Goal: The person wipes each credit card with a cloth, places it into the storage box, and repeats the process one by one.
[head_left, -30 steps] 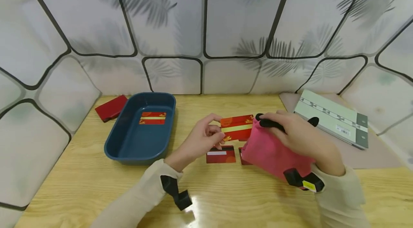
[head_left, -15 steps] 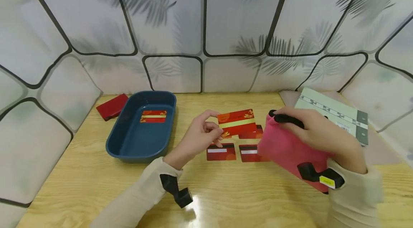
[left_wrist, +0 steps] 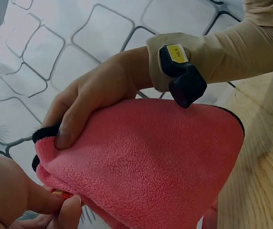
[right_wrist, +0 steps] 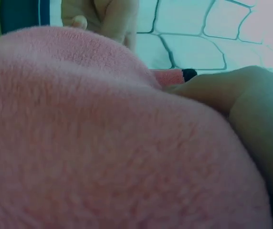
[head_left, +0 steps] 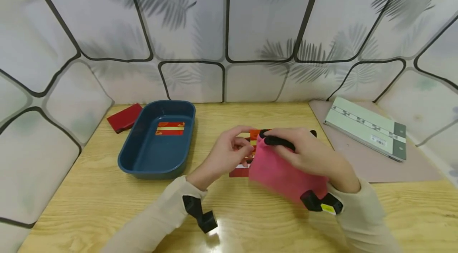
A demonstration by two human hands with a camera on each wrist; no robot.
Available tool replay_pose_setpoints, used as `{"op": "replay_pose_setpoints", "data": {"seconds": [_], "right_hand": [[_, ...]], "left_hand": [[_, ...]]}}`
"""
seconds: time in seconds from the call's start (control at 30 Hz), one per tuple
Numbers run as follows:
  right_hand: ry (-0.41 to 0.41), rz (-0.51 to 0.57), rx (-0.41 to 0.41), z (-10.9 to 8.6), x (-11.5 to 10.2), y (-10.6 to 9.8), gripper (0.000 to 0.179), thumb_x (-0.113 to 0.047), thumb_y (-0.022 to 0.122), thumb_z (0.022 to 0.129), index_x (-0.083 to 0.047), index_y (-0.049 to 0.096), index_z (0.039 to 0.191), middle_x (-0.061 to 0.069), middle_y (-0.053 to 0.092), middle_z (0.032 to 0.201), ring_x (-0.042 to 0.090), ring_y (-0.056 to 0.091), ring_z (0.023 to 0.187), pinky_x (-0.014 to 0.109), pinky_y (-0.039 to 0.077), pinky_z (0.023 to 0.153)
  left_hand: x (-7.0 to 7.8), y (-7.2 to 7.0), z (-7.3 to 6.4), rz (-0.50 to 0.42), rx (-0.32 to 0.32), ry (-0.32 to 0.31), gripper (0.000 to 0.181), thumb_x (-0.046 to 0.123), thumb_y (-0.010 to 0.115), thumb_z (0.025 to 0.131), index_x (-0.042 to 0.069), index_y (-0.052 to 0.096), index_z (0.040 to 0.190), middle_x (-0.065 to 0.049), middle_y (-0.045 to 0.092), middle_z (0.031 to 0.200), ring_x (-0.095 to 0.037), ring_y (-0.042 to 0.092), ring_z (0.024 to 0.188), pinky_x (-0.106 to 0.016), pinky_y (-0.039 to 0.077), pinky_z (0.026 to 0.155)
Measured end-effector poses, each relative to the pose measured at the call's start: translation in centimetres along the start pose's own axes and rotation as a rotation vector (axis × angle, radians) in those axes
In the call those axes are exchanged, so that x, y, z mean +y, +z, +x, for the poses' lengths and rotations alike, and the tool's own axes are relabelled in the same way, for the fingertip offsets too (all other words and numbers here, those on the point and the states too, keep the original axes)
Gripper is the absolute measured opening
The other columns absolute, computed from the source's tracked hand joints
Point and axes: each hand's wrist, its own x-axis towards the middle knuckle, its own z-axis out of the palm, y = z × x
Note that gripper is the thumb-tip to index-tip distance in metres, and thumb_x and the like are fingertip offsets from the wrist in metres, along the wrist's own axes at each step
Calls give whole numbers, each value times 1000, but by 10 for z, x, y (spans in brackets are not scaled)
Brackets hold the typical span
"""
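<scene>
My left hand [head_left: 227, 155] pinches a red card [head_left: 254, 135] with a gold band by its left edge. My right hand [head_left: 311, 151] grips a folded pink cloth [head_left: 282, 175] with black edging and holds it over the card, hiding most of it. In the left wrist view, the cloth [left_wrist: 141, 157] hangs in folds beside the left fingertips, where a sliver of the card [left_wrist: 65, 194] shows. Below the hands, a dark red card [head_left: 238, 172] with a white strip lies on the table, partly covered. The cloth [right_wrist: 103, 143] fills most of the right wrist view.
A blue tray [head_left: 154, 155] stands at left with another red and gold card [head_left: 170, 128] in it. Behind its left side lies a dark red wallet-like item [head_left: 124, 118]. At right, a pale green book [head_left: 365, 127] rests on a greyish mat [head_left: 361, 167].
The right hand moved right with the cloth, uncovering the held card and cards on the table, then came back left over them. The left hand stays nearly in place.
</scene>
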Motion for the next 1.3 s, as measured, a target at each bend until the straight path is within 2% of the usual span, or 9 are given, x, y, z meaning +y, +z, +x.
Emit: {"op": "replay_pose_setpoints", "data": {"seconds": [0.23, 0.37, 0.57, 0.7, 0.87, 1.03, 1.17, 1.3], "right_hand": [[-16, -65, -19, 3, 3, 5, 26, -4, 63, 89, -7, 67, 114, -1, 70, 105, 10, 65, 95, 36, 55, 84], [-18, -94, -33, 4, 2, 5, 25, -5, 64, 88, -6, 68, 113, 1, 70, 105, 13, 66, 95, 37, 55, 84], [-26, -103, -20, 4, 3, 2, 26, -2, 64, 87, -7, 69, 112, 1, 71, 104, 13, 66, 92, 38, 55, 81], [-21, -100, -6, 3, 6, 1, 26, 0, 63, 86, -7, 69, 111, 2, 71, 103, 15, 67, 92, 39, 55, 81], [52, -119, -1, -5, 15, -4, 26, -1, 67, 85, -7, 69, 110, 2, 71, 104, 17, 67, 96, 41, 55, 85], [108, -143, 4, -9, 22, -12, 28, -2, 66, 86, -9, 68, 113, 2, 71, 105, 17, 66, 95, 42, 54, 85], [122, -154, 24, -10, 25, -18, 29, -1, 66, 86, -10, 68, 113, 3, 71, 104, 17, 65, 95, 42, 53, 84], [126, -152, 9, -11, 27, -22, 28, -1, 65, 86, -10, 68, 113, 2, 71, 104, 16, 65, 94, 42, 53, 83]], "left_hand": [[-5, 4, 1, 71, -45, 22, 41, -6, 49, 95, 2, 48, 135, -22, 67, 91, -15, 60, 66, -34, 56, 58], [-5, 5, 1, 105, -64, 26, 41, -5, 48, 95, 0, 47, 136, -21, 65, 90, -15, 61, 69, -38, 57, 60], [-2, -2, -1, 113, -102, 17, 39, -3, 49, 96, 1, 46, 134, -16, 62, 86, -18, 57, 63, -30, 53, 59], [-1, -6, -3, 77, -87, -7, 37, -4, 50, 96, 3, 47, 132, -13, 59, 81, -15, 51, 61, -26, 47, 59], [-6, -3, -2, 34, -83, -28, 38, -2, 46, 98, 4, 43, 135, -8, 53, 77, -15, 48, 62, -28, 45, 60], [-8, -5, 1, 36, -31, -7, 39, -3, 47, 97, 3, 41, 135, -20, 56, 79, -16, 51, 61, -29, 47, 60], [-6, -6, 2, 20, -10, -7, 41, -3, 48, 96, 0, 40, 136, -22, 58, 83, -15, 53, 61, -31, 49, 60], [-5, -7, 3, 4, -8, -12, 42, -2, 48, 96, -1, 40, 137, -25, 59, 84, -14, 53, 58, -31, 50, 60]]}}
